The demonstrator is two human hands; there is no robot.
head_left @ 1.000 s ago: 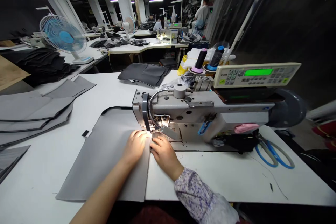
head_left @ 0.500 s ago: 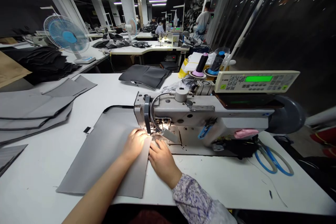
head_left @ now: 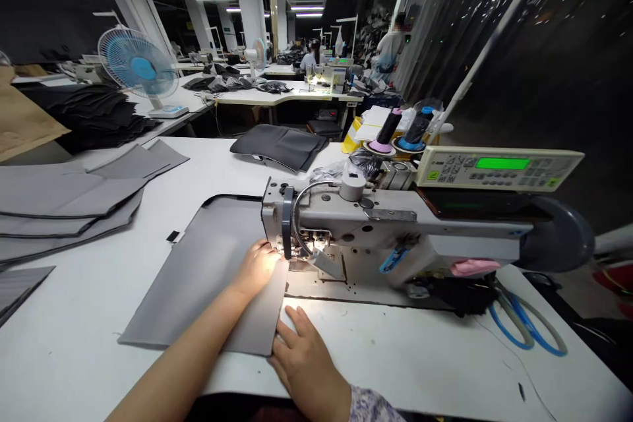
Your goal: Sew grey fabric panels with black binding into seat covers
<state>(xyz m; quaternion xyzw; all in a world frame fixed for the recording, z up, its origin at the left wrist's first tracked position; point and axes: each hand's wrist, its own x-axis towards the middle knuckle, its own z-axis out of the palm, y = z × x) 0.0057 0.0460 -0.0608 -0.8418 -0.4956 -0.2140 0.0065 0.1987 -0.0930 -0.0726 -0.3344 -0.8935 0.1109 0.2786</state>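
1. Under the fingers of the left hand (head_left: 254, 271), their spread unclear, lies the grey panel (head_left: 198, 270).
2. Right of them: the sewing machine (head_left: 336, 212).
3. Slightly apart, the right hand's (head_left: 309, 364) fingers touch its edge.

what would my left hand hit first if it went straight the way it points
Probably the sewing machine, near its lit needle area, just past the fingertips of the left hand. Depth is unclear, so I can't tell which part comes first.
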